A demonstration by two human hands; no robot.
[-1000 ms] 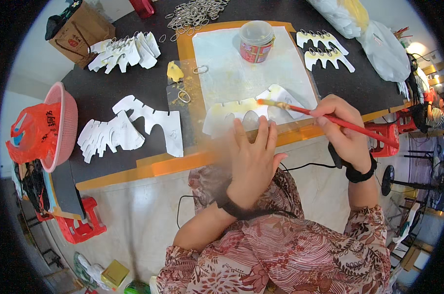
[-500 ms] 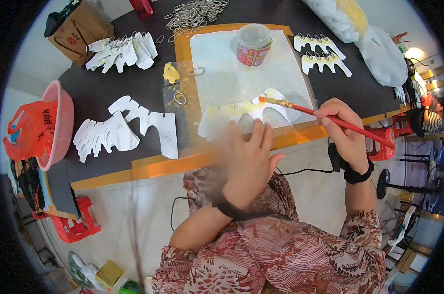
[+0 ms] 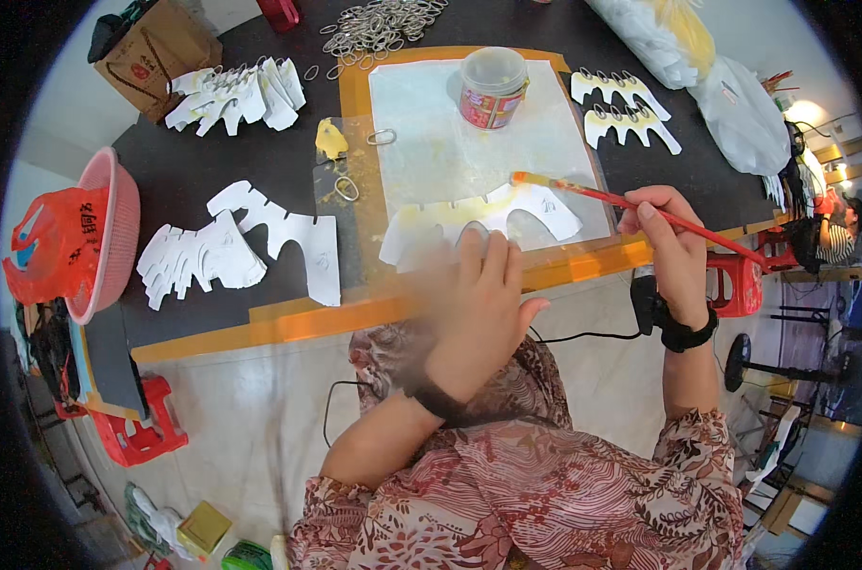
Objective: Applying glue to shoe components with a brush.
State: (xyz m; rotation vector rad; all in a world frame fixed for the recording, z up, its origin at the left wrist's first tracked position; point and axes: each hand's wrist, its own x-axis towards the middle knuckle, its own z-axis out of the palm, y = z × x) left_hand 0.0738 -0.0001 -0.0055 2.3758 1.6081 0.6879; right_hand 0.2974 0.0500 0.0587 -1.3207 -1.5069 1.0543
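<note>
My left hand (image 3: pixel 478 323) lies with its fingers stretched out over the near edge of a white arched cut-out (image 3: pixel 545 211); part of this hand is smeared. Yellowish smears show along the cut-out's notched far edge. My right hand (image 3: pixel 673 242) grips a long red-handled brush (image 3: pixel 610 197), whose yellowed tip is over the cut-out's far edge, right of its middle. Whether the bristles touch it I cannot tell. Beneath lies a white sheet (image 3: pixel 421 114), on which a translucent plastic tub (image 3: pixel 493 87) with a red label stands farther back.
On the left are stacked white cut-outs (image 3: pixel 203 255), a single larger cut-out (image 3: pixel 307 249) and a pink basket (image 3: pixel 117 223). A yellow lump (image 3: pixel 331 140) sits beside metal rings (image 3: pixel 345 188). Ringed cut-outs (image 3: pixel 236 95) and a ring pile (image 3: pixel 383 26) lie farther back; more ringed cut-outs (image 3: pixel 631 128) are at right.
The brush tip has shifted a little right and away from me along the cut-out's far edge, my right hand moving slightly with it. My left hand stays nearly in place.
</note>
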